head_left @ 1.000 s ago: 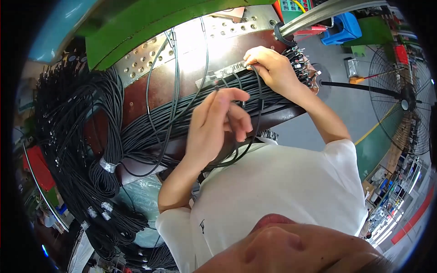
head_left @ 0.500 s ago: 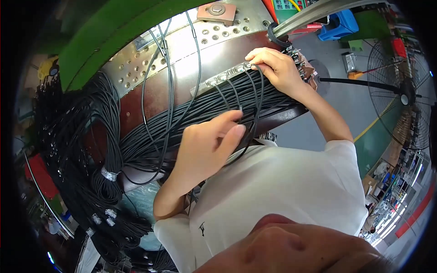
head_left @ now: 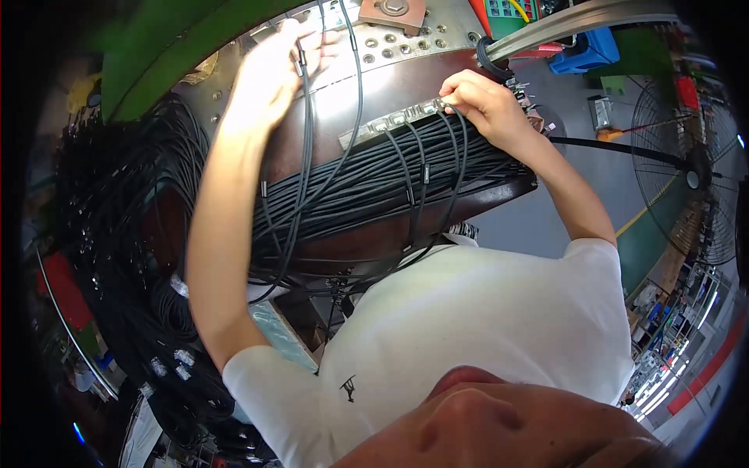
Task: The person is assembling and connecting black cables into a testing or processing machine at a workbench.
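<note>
My right hand [head_left: 485,108] is closed in a pinch at the right end of a narrow metal fixture strip [head_left: 394,123], on the end of a black cable [head_left: 462,160]. Several other cable ends sit in slots along that strip, their cables running down toward me. At the upper left my left hand [head_left: 273,74], bright and a little blurred, reaches up with fingers apart. Close to its fingertips hang a few black cables [head_left: 307,117] with small dark sleeves; whether the fingers touch them I cannot tell.
A thick bundle of black cables [head_left: 343,204] lies across the dark red bench edge [head_left: 499,199]. More cables [head_left: 101,257] hang in a mass at left. A green machine body [head_left: 168,54] overhangs the perforated metal plate [head_left: 378,54]. At right stands a fan [head_left: 690,168].
My left hand has moved from above the cable bundle up and left to the hanging cables. My right hand stays at the strip's right end. The whole view has shifted slightly.
</note>
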A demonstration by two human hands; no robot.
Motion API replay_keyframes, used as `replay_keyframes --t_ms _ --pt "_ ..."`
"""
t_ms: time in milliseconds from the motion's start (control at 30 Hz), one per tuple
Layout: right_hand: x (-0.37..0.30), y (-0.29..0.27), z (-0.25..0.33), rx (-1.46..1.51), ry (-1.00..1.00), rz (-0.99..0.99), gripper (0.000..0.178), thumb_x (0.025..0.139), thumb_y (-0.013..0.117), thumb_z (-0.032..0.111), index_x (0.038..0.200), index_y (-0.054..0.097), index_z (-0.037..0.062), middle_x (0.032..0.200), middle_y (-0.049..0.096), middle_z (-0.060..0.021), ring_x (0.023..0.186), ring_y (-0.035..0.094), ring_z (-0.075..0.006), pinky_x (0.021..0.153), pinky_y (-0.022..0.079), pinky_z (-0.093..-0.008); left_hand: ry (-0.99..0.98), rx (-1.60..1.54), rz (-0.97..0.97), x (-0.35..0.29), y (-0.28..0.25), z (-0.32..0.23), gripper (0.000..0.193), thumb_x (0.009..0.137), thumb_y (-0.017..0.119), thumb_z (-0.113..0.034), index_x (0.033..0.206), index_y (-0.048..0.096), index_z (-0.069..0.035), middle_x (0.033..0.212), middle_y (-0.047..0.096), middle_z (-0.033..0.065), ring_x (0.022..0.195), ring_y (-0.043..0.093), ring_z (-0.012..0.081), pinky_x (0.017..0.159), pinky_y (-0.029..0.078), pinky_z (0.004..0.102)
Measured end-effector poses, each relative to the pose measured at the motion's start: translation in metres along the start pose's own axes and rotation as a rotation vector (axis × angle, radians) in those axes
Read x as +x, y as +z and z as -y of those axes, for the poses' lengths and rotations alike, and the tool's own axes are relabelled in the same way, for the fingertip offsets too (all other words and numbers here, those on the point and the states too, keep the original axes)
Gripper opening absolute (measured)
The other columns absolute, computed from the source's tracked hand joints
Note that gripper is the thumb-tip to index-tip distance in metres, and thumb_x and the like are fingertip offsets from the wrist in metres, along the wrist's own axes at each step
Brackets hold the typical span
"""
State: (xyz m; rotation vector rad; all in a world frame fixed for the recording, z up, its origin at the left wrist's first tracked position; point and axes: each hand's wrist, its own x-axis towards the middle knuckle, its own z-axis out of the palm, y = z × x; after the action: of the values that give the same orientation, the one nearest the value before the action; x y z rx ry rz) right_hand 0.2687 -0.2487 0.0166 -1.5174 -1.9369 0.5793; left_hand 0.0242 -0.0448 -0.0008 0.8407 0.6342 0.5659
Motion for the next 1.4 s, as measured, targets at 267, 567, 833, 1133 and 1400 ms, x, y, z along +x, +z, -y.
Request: replay_keyframes --t_ms 267,567,833,1133,1400 --pt "0.087 -0.023 0.008 0.094 -0.212 0.002 0.022 0.086 0.058 0.010 0.104 0.062 -0.0015 0.102 0.063 -0.0088 0.098 0.059 -0.0195 0.089 0.045 -0.0313 -0.093 -0.238 -0.016 -0.003 0.030 0.035 0.036 0.098 0.041 -0.028 0.108 0.059 0.001 0.079 0.061 0.0055 0.066 0.059 0.0144 0.066 0.054 0.0285" --pt "0.150 0.007 -0.037 -0.203 0.050 -0.228 0.026 0.089 0.055 0.027 0.098 0.064 0.0051 0.085 0.066 -0.0105 0.076 0.062 -0.0243 0.073 0.049 -0.0341 -0.132 -0.195 -0.106 -0.058 0.062 0.005 0.044 0.100 0.037 -0.035 0.112 0.052 0.005 0.072 0.045 -0.0004 0.063 0.045 0.0101 0.059 0.042 0.0239" --pt "0.143 0.040 0.042 -0.201 0.109 0.065 0.024 0.090 0.055 0.028 0.098 0.062 0.0070 0.085 0.064 -0.0053 0.075 0.061 -0.0191 0.071 0.049 -0.0259 -0.223 -0.380 0.009 -0.144 0.068 0.026 0.026 0.097 0.046 -0.029 0.091 0.053 -0.005 0.061 0.040 -0.0054 0.045 0.033 0.0049 0.040 0.025 0.0195" --pt "0.093 0.032 0.008 -0.445 -0.320 -0.045 0.029 0.084 0.061 0.029 0.108 0.061 0.0141 0.095 0.062 -0.0046 0.086 0.060 -0.0240 0.074 0.050 -0.0338 0.507 0.818 -1.393 -0.353 -0.190 -0.142 0.041 0.096 0.044 -0.037 0.087 0.060 -0.001 0.060 0.051 0.0037 0.051 0.046 0.0121 0.046 0.036 0.0258" --pt "0.016 0.023 0.010 -0.222 -0.234 0.058 0.024 0.080 0.065 0.011 0.103 0.064 0.0068 0.092 0.062 -0.0088 0.089 0.059 -0.0269 0.079 0.049 -0.0335 0.360 1.373 -1.059 -0.252 -0.082 -0.062 0.057 0.099 0.030 -0.042 0.096 0.066 0.002 0.078 0.068 0.0145 0.066 0.065 0.0196 0.062 0.052 0.0317"
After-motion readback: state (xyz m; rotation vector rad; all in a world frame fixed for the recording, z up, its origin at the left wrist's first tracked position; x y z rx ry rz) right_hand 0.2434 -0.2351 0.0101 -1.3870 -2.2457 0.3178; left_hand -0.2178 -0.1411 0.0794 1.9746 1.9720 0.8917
